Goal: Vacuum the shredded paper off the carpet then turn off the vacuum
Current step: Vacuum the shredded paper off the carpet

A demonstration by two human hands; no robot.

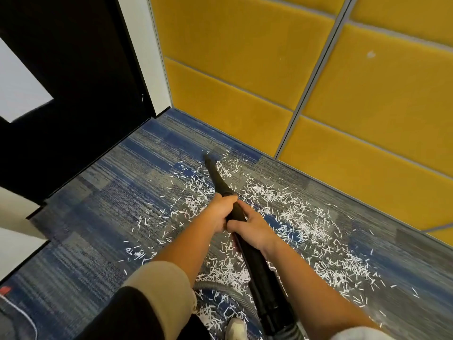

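Note:
White shredded paper (289, 217) lies scattered over the blue and grey carpet (103, 212), thickest to the right of the wand and near my feet. Both hands grip the black vacuum wand (219, 179). My left hand (218, 213) holds it higher up, my right hand (252, 229) just below it. The wand's narrow tip (207, 157) touches the carpet at the far edge of the paper, close to the yellow wall. A grey ribbed hose (220, 288) curves along the floor below my arms.
Yellow padded wall panels (367, 106) run along the right and back. A black door (81, 94) and its white frame (147, 57) stand at the left. My shoe (235, 328) shows at the bottom edge. A white cord (22, 315) lies at bottom left.

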